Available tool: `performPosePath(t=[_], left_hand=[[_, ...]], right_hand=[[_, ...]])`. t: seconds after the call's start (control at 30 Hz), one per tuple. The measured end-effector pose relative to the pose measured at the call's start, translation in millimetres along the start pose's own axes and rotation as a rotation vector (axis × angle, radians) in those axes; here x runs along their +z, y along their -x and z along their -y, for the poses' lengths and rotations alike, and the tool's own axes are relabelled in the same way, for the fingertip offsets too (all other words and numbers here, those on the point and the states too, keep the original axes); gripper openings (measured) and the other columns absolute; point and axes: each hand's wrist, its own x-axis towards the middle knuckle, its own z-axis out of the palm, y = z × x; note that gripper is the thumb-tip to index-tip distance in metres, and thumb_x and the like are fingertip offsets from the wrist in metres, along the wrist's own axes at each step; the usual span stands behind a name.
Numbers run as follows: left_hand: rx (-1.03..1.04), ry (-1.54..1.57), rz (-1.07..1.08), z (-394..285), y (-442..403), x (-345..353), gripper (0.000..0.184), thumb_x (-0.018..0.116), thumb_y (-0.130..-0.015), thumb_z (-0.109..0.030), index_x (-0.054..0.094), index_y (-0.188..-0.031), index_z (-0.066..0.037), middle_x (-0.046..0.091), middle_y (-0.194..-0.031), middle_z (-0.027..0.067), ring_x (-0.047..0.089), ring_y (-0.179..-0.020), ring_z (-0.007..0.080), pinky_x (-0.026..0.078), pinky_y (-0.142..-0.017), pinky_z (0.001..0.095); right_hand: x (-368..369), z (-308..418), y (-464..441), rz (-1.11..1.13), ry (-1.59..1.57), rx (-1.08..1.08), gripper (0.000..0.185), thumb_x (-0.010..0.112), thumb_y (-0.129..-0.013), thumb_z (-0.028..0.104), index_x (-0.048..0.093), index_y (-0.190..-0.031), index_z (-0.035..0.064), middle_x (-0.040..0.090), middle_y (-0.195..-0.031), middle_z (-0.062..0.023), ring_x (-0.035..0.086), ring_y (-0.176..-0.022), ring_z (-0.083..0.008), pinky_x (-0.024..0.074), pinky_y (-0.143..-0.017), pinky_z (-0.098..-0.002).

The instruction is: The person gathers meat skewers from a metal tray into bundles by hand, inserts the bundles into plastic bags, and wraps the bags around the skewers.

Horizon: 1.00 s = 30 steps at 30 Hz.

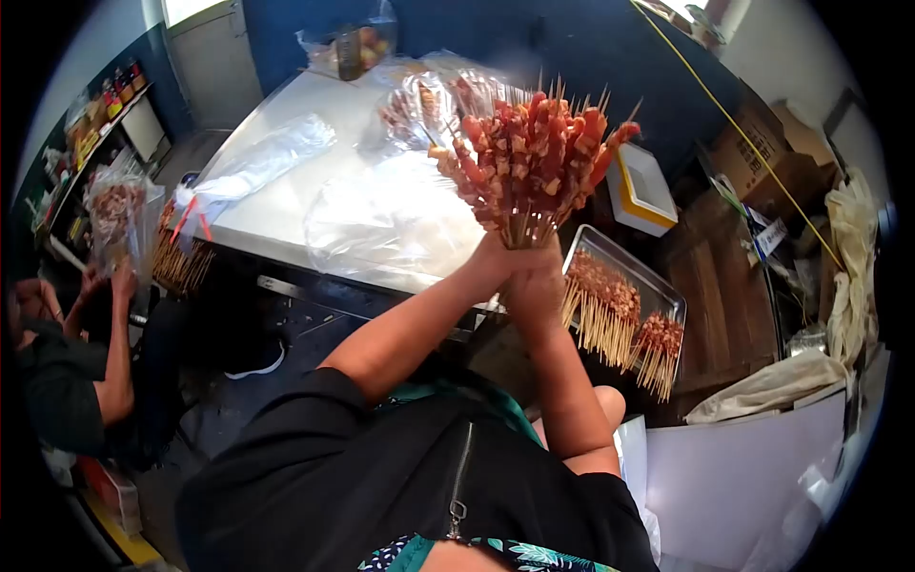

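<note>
A thick bundle of raw meat skewers (534, 157) stands upright in front of me, meat at the top and bare sticks gathered below. My left hand (493, 259) is wrapped round the sticks from the left. Pressed against it, my right hand (537, 286) is closed round the lower end of the same bundle. The fingers of both hands partly hide the sticks. To the right of my hands, a metal tray (679, 315) holds more meat skewers (602, 291) in two groups, their sticks pointing toward me.
A pale table (257, 224) bears a clear plastic sheet (391, 214), a plastic bag (276, 157) and bagged skewers (419, 105). A white-and-yellow box (643, 191) stands beyond the tray. At left, a person (71, 372) holds a bag of meat (119, 205). Cardboard boxes (762, 153) are at right.
</note>
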Motion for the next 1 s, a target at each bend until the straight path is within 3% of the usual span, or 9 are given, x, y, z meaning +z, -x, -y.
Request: performPosePath(t=[0.1,0.17,0.27,0.3,0.5,0.6,0.77,0.87,1.0], left_hand=[[0.027,0.168,-0.110,-24.0,15.0,29.1,0.028,0.068,-0.076,-0.005,0.060,-0.104,-0.004,0.062,-0.093,0.0031,0.059,-0.086,0.0126,0.049,-0.077,0.0284],[-0.051,0.069,-0.066,-17.1,16.8,17.0,0.029,0.068,-0.076,-0.006,0.059,-0.104,-0.004,0.062,-0.091,0.0036,0.060,-0.080,0.0130,0.050,-0.071,0.0281],[-0.005,-0.064,-0.062,-19.0,23.9,23.5,0.029,0.067,-0.075,-0.006,0.058,-0.103,-0.003,0.061,-0.089,0.0031,0.058,-0.079,0.0115,0.048,-0.067,0.0270],[0.071,-0.011,-0.050,-10.6,24.1,23.8,0.037,0.069,-0.073,-0.007,0.056,-0.107,-0.002,0.061,-0.093,0.0036,0.058,-0.085,0.0124,0.049,-0.073,0.0287],[0.026,-0.162,-0.058,-16.2,35.4,22.4,0.056,0.075,-0.066,-0.011,0.052,-0.116,-0.002,0.059,-0.104,0.0059,0.057,-0.095,0.0158,0.047,-0.083,0.0309],[0.189,-0.519,0.151,-28.2,31.0,9.4,0.068,0.081,-0.063,-0.018,0.050,-0.121,-0.002,0.057,-0.115,0.0075,0.053,-0.107,0.0189,0.044,-0.092,0.0339],[0.276,-0.646,0.161,-59.3,18.4,19.0,0.061,0.079,-0.064,-0.016,0.052,-0.117,-0.002,0.058,-0.112,0.0084,0.054,-0.105,0.0171,0.044,-0.091,0.0338],[0.278,-0.555,0.146,-66.1,10.3,24.2,0.055,0.076,-0.065,-0.013,0.053,-0.113,0.000,0.060,-0.107,0.0082,0.056,-0.100,0.0147,0.046,-0.087,0.0330],[0.248,-0.447,-0.033,-30.7,17.7,12.0,0.073,0.079,-0.066,-0.010,0.040,-0.127,0.000,0.055,-0.119,0.0087,0.052,-0.107,0.0166,0.042,-0.093,0.0333]], right_hand=[[-19.8,5.6,7.8,0.140,0.181,-0.078,0.055,0.049,-0.082,0.006,0.034,-0.133,-0.0056,0.040,-0.134,-0.0242,0.044,-0.120,-0.0378,0.0377,-0.098,-0.0377],[-32.2,16.4,16.7,0.259,-0.513,0.221,0.085,0.061,-0.076,0.005,0.010,-0.144,-0.0013,0.033,-0.142,-0.0212,0.038,-0.128,-0.0327,0.0342,-0.102,-0.0384],[-42.7,18.4,8.5,0.303,-0.580,0.390,0.122,0.079,-0.063,0.009,-0.013,-0.143,0.0031,0.035,-0.139,-0.0182,0.037,-0.127,-0.0268,0.0346,-0.101,-0.0377],[-43.5,12.4,6.7,0.378,-0.559,0.426,0.109,0.078,-0.060,0.014,0.008,-0.143,0.0036,0.038,-0.136,-0.0123,0.043,-0.121,-0.0230,0.0363,-0.099,-0.0342],[-45.9,-10.3,17.9,0.489,-0.505,0.426,0.081,0.078,-0.061,0.010,0.035,-0.129,0.0012,0.053,-0.115,-0.0107,0.052,-0.105,-0.0203,0.0438,-0.090,-0.0346],[-43.0,3.9,23.5,0.526,-0.469,0.503,0.028,0.069,-0.071,0.012,0.059,-0.094,0.0011,0.062,-0.084,-0.0048,0.059,-0.080,-0.0168,0.0487,-0.070,-0.0306],[-19.3,-11.6,13.1,0.155,0.110,-0.009,0.024,0.058,-0.082,0.016,0.059,-0.102,0.0031,0.061,-0.088,-0.0115,0.057,-0.084,-0.0205,0.0474,-0.073,-0.0336],[8.8,-16.7,-1.6,0.017,-0.574,0.186,0.023,0.053,-0.085,0.007,0.057,-0.107,0.0002,0.058,-0.111,-0.0111,0.052,-0.105,-0.0233,0.0424,-0.091,-0.0360],[32.6,-27.8,11.7,0.018,-0.089,0.053,0.038,0.051,-0.088,0.007,0.046,-0.125,-0.0004,0.055,-0.118,-0.0101,0.053,-0.107,-0.0197,0.0449,-0.089,-0.0335]])
